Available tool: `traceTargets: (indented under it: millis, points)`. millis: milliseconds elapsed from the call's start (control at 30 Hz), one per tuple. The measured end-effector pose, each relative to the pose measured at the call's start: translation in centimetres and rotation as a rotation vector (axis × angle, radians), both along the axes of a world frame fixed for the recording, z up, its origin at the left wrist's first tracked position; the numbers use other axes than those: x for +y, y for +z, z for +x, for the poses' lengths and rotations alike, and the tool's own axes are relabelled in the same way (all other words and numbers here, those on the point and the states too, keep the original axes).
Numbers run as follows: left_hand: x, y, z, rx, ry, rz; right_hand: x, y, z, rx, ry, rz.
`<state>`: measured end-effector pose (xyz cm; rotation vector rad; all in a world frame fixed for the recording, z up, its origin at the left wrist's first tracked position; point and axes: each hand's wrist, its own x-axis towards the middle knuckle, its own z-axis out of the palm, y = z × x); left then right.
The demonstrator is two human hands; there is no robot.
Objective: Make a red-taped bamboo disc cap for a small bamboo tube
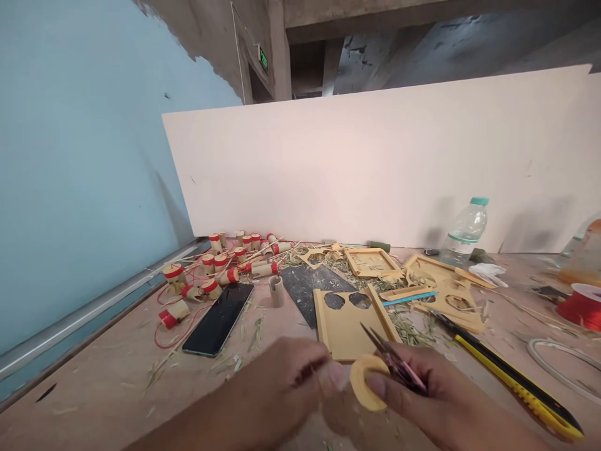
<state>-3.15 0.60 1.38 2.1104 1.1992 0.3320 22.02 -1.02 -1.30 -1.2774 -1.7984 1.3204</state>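
Note:
My right hand grips a pair of scissors with dark blades pointing away and pinkish handles. Between its thumb and fingers it also pinches a round, pale yellow disc; I cannot tell what it is made of. Just left of the disc, my left hand is closed, with thumb and finger pressed together and smeared by motion. Whatever it may hold is hidden. Behind both hands lies a yellow card tray with raised sides and two round holes.
A phone lies left, near several red-banded bamboo tubes tangled in red string. A yellow utility knife lies right. Beyond are cut card pieces, a blue strip, a plastic bottle and a red spool. Shavings litter the table.

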Motion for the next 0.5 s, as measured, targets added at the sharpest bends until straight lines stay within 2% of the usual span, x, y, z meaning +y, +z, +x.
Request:
traceTargets:
  millis: [33,67,200,300,400,500]
  points:
    - [0.6,0.2,-1.4,0.206,0.113,0.194,0.3,0.1,0.2,-0.019,0.004,-0.005]
    - [1.2,0.4,-3.2,0.282,0.2,0.27,0.6,0.1,0.4,-0.044,0.004,-0.005]
    - [3.8,0.2,-10.5,0.49,0.469,0.383,1.6,-0.5,0.8,-0.107,-0.031,0.065]
    - [4.8,-0.7,-13.5,0.576,0.5,0.366,1.8,-1.2,0.5,-0.093,-0.02,0.068]
    - [4.9,-1.5,-14.2,0.6,0.495,0.359,1.6,-1.5,0.4,-0.112,-0.031,0.071]
    - [4.9,-1.3,-14.3,0.57,0.483,0.363,1.5,-1.3,0.6,-0.134,-0.035,0.068]
